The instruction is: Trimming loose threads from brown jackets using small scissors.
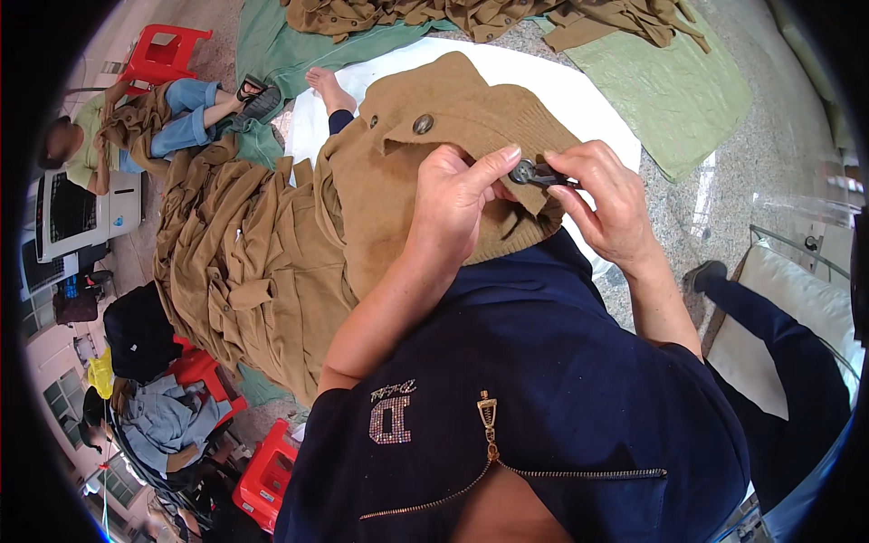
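A brown knitted cardigan (385, 204) lies spread across my lap. My left hand (451, 201) is closed on its front edge, with the thumb beside a dark round button (522, 172). In my right hand (608, 195) are small black thread snips (563, 180), pinched between thumb and fingers. Their tips reach the button; I cannot tell whether they touch a thread. Another dark button (423, 124) sits farther up the cardigan, and its ribbed hem (529, 237) hangs below my hands.
A large heap of brown garments (253, 262) lies to my left, with more brown garments (434, 16) at the far side. A white sheet (597, 100) and a green sheet (670, 118) cover the floor. A seated person (90, 145) holds brown cloth near a red stool (167, 54).
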`<state>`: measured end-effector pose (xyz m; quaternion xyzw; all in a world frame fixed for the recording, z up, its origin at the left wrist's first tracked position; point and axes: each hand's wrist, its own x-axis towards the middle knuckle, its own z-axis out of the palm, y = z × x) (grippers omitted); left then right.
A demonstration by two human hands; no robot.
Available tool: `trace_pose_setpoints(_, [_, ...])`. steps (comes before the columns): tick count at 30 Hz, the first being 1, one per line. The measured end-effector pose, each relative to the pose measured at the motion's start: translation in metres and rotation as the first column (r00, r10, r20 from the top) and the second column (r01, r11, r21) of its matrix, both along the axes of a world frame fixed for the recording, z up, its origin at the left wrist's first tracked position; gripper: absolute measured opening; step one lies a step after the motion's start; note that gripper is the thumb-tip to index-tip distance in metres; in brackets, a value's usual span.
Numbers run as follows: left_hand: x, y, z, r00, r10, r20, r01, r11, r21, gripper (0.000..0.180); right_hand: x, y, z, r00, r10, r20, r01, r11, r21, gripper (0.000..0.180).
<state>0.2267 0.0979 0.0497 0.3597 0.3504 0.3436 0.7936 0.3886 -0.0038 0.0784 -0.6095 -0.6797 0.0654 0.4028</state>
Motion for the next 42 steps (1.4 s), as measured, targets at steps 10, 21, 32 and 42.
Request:
trace_pose_setpoints(10, [0.0, -0.005, 0.004, 0.996, -0.084, -0.028, 0.085, 0.996, 0.04, 0.019, 0.001, -0.002, -0.007, 0.989, 0.02, 0.146, -0.023, 1.0, 0.019, 0.03])
trace_pose_setpoints(21, [0.005, -0.004, -0.003, 0.992, -0.12, -0.025, 0.12, 0.993, -0.006, 0.017, 0.006, -0.004, -0.029, 0.882, -0.031, -0.471, -0.032, 0.992, -0.125, 0.012])
trace_pose_setpoints(32, [0.004, -0.042, 0.01, 0.514, -0.735, -0.442, 0.841, 0.33, 0.428, 0.024, -0.007, 0.046, -0.01, 0.969, 0.005, -0.248, -0.087, 0.943, -0.322, 0.016])
trace_pose_setpoints(42, [-0.199, 0.038, -0.198, 0.26, 0.377, -0.889, -0.149, 0.925, 0.349, 0.075, -0.066, 0.156, -0.054, 0.848, 0.206, 0.488, -0.131, 0.974, -0.184, 0.03])
